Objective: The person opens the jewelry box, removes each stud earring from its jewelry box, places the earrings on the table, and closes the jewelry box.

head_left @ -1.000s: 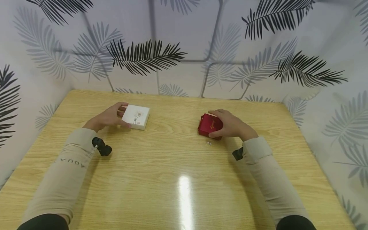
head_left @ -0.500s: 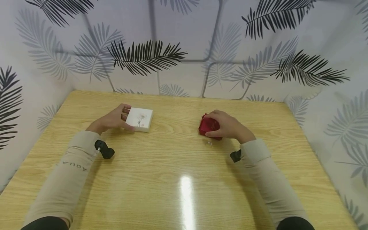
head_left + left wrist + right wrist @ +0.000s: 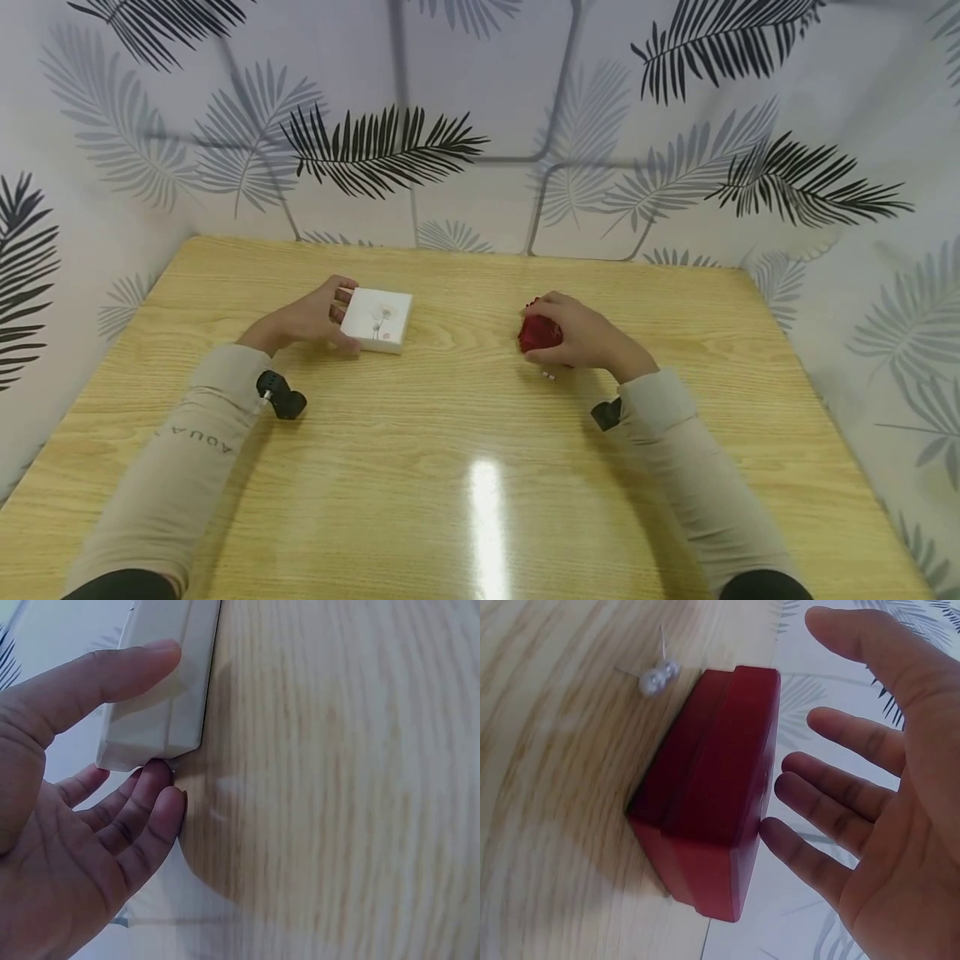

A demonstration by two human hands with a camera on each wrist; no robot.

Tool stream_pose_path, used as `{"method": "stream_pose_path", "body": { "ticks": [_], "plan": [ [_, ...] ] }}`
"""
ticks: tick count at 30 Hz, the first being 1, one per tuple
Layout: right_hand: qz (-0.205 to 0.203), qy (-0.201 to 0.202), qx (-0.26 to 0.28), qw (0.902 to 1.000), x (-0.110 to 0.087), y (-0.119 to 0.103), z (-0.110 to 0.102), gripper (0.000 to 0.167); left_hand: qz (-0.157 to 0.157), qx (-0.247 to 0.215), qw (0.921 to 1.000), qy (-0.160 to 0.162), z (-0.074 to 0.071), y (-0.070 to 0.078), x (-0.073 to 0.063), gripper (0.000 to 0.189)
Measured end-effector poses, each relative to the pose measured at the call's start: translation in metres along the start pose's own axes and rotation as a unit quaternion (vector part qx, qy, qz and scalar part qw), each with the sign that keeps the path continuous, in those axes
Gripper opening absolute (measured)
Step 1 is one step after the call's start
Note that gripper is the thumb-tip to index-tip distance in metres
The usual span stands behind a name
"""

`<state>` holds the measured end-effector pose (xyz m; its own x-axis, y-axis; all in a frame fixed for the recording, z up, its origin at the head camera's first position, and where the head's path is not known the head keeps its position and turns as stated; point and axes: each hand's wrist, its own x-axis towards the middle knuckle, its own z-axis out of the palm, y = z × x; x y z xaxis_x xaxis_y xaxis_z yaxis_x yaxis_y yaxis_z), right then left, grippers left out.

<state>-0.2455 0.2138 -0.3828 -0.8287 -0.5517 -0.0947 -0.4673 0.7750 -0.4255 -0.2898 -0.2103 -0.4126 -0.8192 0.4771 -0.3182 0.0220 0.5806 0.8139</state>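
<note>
White box (image 3: 382,315) shifted inward | left fingers (image 3: 156,834) grip its outer end, probably to steer it | right fingers (image 3: 826,811) spread loosely over red box (image 3: 720,772), not gripping

From where I stand, the white box (image 3: 375,312) carries a fine flower print in soft brown and grey, with a tiny reddish mark beside the stems. The other, the red box (image 3: 538,333), is a deep crimson. Two pearly white studs (image 3: 652,681) have silvery pins. The table (image 3: 405,433) is pale yellow with streaky wood grain. Behind it, the whitish backdrop (image 3: 480,75) is patterned with black and grey feathery leaves and grey lines. The sleeves (image 3: 172,475) are beige, the left one dark-lettered.
</note>
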Motion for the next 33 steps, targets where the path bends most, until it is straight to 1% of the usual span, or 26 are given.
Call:
{"method": "stream_pose_path", "body": {
  "ticks": [4, 12, 15, 22, 26, 33],
  "plan": [
    [-0.005, 0.005, 0.004, 1.0000, 0.000, -0.004, 0.001, 0.062, 0.002, -0.002, 1.0000, -0.004, 0.004, 0.003, 0.000, 0.106],
    [0.004, 0.004, -0.002, 1.0000, -0.001, -0.014, 0.003, 0.061, 0.005, -0.003, 0.9999, -0.008, 0.012, 0.008, 0.001, 0.105],
    [-0.004, 0.010, 0.002, 0.9999, -0.002, -0.019, 0.004, 0.061, 0.005, 0.001, 1.0000, -0.007, 0.015, 0.009, 0.000, 0.105],
    [-0.030, 0.016, 0.014, 0.9993, -0.002, -0.027, 0.010, 0.060, 0.018, 0.004, 0.9998, -0.010, 0.022, 0.010, 0.001, 0.104],
    [-0.038, 0.015, 0.019, 0.9990, -0.002, -0.029, 0.014, 0.060, 0.020, 0.013, 0.9997, -0.008, 0.026, 0.010, 0.001, 0.103],
    [-0.039, 0.010, 0.020, 0.9990, -0.003, -0.035, 0.013, 0.060, 0.024, 0.022, 0.9995, -0.006, 0.033, 0.015, 0.001, 0.102]
  ]
}}
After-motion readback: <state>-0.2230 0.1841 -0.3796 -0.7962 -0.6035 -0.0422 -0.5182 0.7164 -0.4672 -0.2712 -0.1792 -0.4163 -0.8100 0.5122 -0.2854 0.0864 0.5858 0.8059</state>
